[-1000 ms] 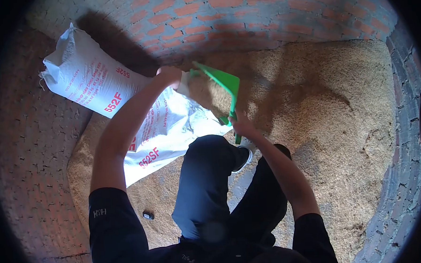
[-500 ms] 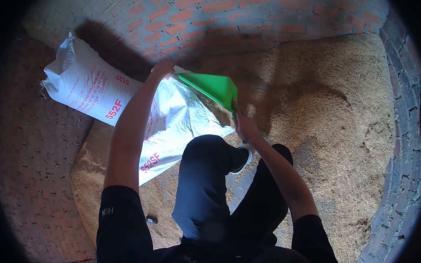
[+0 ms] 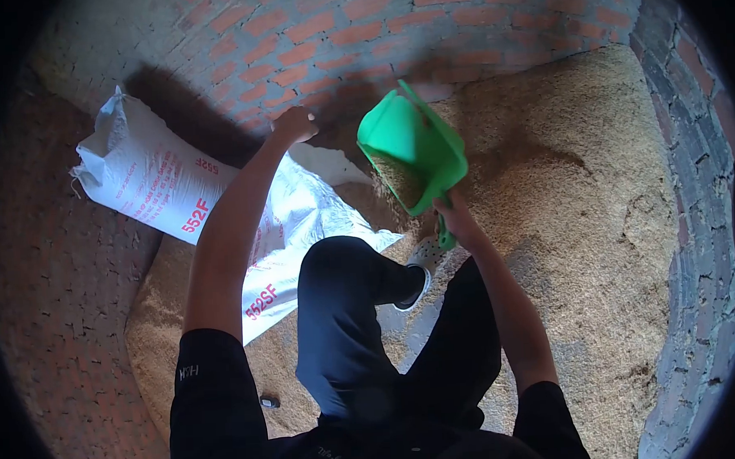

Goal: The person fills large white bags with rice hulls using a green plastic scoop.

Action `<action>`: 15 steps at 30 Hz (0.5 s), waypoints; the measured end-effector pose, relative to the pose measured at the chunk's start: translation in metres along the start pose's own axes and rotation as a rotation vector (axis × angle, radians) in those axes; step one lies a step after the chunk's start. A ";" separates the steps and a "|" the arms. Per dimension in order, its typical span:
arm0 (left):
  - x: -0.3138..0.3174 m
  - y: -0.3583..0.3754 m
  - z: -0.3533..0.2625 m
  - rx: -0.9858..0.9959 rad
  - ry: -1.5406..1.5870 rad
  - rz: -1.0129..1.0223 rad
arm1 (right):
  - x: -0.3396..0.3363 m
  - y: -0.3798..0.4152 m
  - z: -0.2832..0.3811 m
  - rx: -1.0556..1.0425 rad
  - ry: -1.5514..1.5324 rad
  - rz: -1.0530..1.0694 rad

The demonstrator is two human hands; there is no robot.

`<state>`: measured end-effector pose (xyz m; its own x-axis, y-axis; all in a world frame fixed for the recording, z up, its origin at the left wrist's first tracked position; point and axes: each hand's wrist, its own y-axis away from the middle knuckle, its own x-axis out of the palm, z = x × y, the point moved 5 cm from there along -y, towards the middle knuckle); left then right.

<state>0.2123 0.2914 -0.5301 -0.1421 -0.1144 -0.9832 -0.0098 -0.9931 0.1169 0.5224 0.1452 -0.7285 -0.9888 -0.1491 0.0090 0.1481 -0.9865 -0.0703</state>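
My right hand [image 3: 459,219] is closed around the handle of a green plastic dustpan [image 3: 421,137]. The dustpan is tilted, with tan grain-like material [image 3: 398,179] along its lower side and some spilling off its left edge. A white sack marked 552SF [image 3: 301,204] lies between my left arm and my knee, its mouth toward the dustpan. At the sack's upper rim, my left hand [image 3: 295,124] is closed, seemingly gripping the edge; the fingers' contact is partly hidden.
Behind my left forearm leans a filled white sack marked 552F [image 3: 160,169]. A large heap of tan grain [image 3: 571,196] spreads along the right. Brick walls [image 3: 359,33] curve around the space. A small dark object [image 3: 269,402] lies on the floor near my left sleeve.
The dustpan has moved away from the sack's mouth, up and to the right, and turned so its inside shows. My left hand stays near the sack's rim, shifted slightly right.
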 end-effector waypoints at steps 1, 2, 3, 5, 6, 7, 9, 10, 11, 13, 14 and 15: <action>0.001 -0.006 -0.009 0.012 0.001 -0.006 | -0.007 0.012 0.008 0.282 -0.206 0.058; 0.002 -0.015 -0.019 0.079 0.135 -0.079 | -0.016 0.018 0.009 0.276 -0.203 0.047; 0.000 -0.020 -0.030 0.146 0.271 -0.148 | -0.026 0.024 0.011 0.258 -0.262 0.018; -0.015 -0.010 -0.069 0.219 0.415 -0.174 | -0.045 0.034 0.008 0.236 -0.314 -0.020; -0.022 -0.005 -0.090 0.282 0.556 -0.195 | -0.054 0.037 0.002 0.206 -0.254 -0.046; -0.022 -0.007 -0.105 0.293 0.562 -0.198 | -0.060 0.041 0.006 0.175 -0.195 -0.072; -0.029 -0.007 -0.139 0.439 0.586 -0.284 | -0.070 0.054 0.022 0.216 -0.224 -0.088; -0.029 -0.009 -0.153 0.451 0.587 -0.287 | -0.072 0.061 0.029 0.263 -0.261 -0.093; -0.031 -0.008 -0.169 0.531 0.610 -0.321 | -0.075 0.065 0.031 0.257 -0.260 -0.106; -0.034 -0.003 -0.200 0.608 0.710 -0.302 | -0.079 0.073 0.034 0.252 -0.319 -0.108; -0.039 0.000 -0.214 0.620 0.713 -0.299 | -0.081 0.077 0.035 0.251 -0.318 -0.121; -0.039 0.000 -0.226 0.625 0.727 -0.252 | -0.082 0.081 0.036 0.246 -0.320 -0.112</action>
<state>0.4418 0.2901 -0.5229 0.5758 -0.0974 -0.8118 -0.5064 -0.8220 -0.2606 0.6165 0.0752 -0.6995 -0.9488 -0.0157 0.3154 0.0791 -0.9788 0.1892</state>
